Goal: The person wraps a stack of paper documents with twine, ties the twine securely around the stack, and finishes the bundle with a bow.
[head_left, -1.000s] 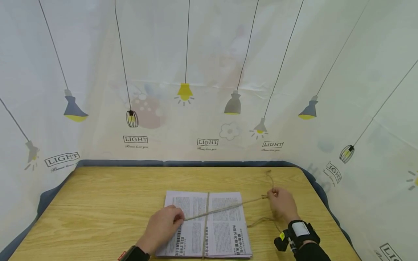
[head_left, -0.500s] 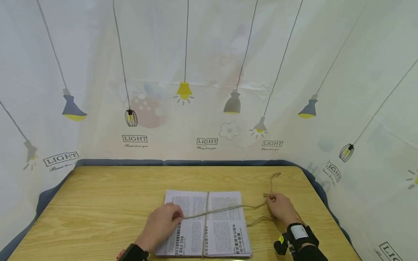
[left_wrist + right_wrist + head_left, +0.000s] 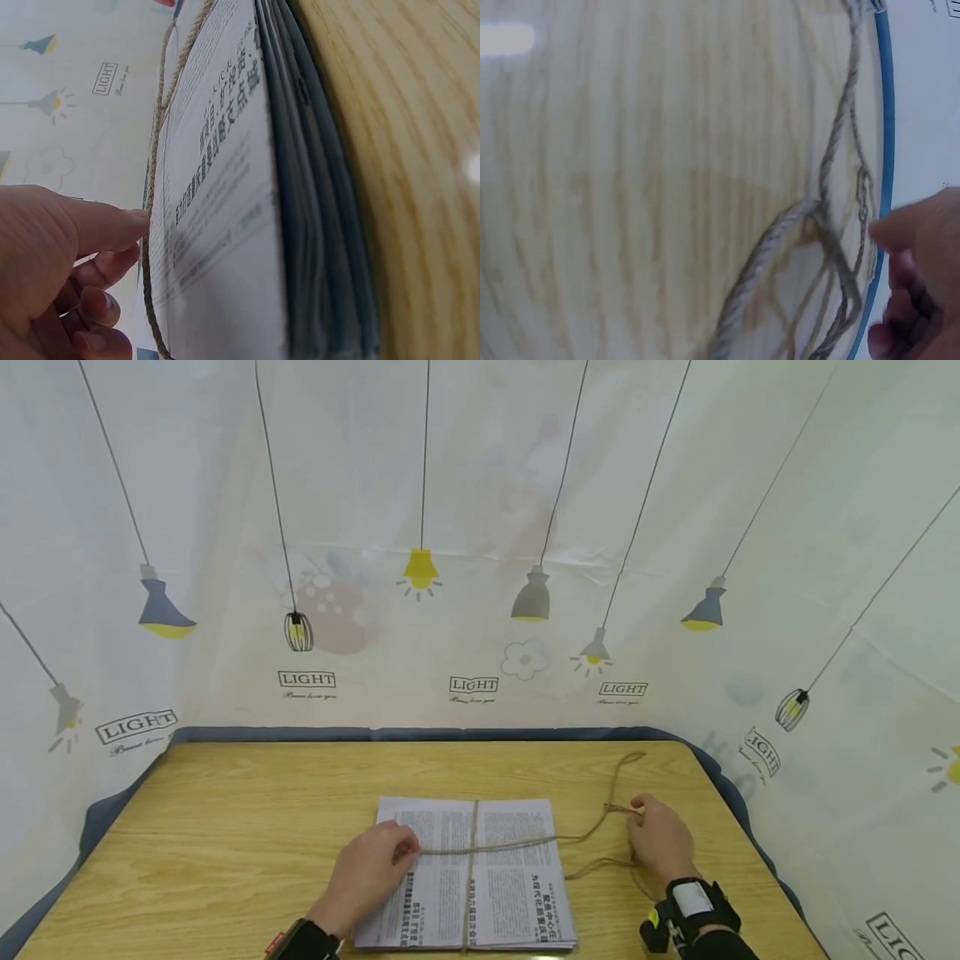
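A stack of newspapers lies on the table, with brown twine running across its top and another length passing over it front to back. My left hand pinches the crosswise twine near the stack's left side. In the left wrist view, thumb and forefinger meet at the twine just above the printed sheet. To the right of the stack, my right hand pinches a short piece of twine beside a bend in the strand. The right wrist view has slack, tangled twine close to the thumb tip.
The wooden table spreads around the stack. A loose twine end curls toward its far right edge, and a further strand leaves the stack's right side. A printed lamp-pattern cloth hangs behind and at both sides.
My right hand shifted left slightly, then back to the right. The twine between my hands went from straight to slack, sagging onto the stack. My left hand stays nearly in place.
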Demonstrator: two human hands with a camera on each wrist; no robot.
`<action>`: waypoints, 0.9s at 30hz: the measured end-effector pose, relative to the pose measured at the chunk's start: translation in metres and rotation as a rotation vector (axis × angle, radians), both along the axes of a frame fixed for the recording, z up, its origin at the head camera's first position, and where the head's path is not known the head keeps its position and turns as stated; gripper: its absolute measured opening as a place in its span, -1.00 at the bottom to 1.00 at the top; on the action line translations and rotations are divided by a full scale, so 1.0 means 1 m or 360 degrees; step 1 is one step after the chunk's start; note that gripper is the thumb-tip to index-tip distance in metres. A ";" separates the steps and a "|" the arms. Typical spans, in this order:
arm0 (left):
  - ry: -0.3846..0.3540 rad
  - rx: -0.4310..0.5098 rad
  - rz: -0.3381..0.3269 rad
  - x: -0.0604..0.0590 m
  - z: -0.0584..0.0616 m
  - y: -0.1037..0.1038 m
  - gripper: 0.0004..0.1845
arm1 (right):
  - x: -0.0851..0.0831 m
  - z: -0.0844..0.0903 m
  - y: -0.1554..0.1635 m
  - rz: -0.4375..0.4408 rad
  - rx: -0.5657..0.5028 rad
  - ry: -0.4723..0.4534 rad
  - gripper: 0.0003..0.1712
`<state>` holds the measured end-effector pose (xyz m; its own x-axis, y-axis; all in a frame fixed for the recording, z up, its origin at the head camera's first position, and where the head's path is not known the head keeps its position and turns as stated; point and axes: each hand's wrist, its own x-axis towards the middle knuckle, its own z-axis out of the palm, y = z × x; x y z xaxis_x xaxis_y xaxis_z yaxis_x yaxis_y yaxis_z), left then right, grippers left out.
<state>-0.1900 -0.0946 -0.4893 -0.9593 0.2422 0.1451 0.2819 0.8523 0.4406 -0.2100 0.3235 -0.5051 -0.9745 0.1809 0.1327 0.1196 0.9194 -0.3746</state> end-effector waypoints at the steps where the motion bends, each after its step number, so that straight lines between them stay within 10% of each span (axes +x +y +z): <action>1: -0.0001 0.0003 0.0002 0.000 0.000 0.000 -0.90 | 0.000 -0.002 0.002 0.0000 0.0044 0.0033 -0.62; 27: 0.0012 0.0020 0.0017 -0.002 -0.004 0.002 -0.92 | 0.023 -0.004 0.038 -0.0085 0.0219 -0.0126 -0.89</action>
<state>-0.1919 -0.0927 -0.4934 -0.9606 0.2304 0.1554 0.2764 0.8498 0.4489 -0.1871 0.3611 -0.5089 -0.9724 0.2182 0.0828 0.1940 0.9530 -0.2329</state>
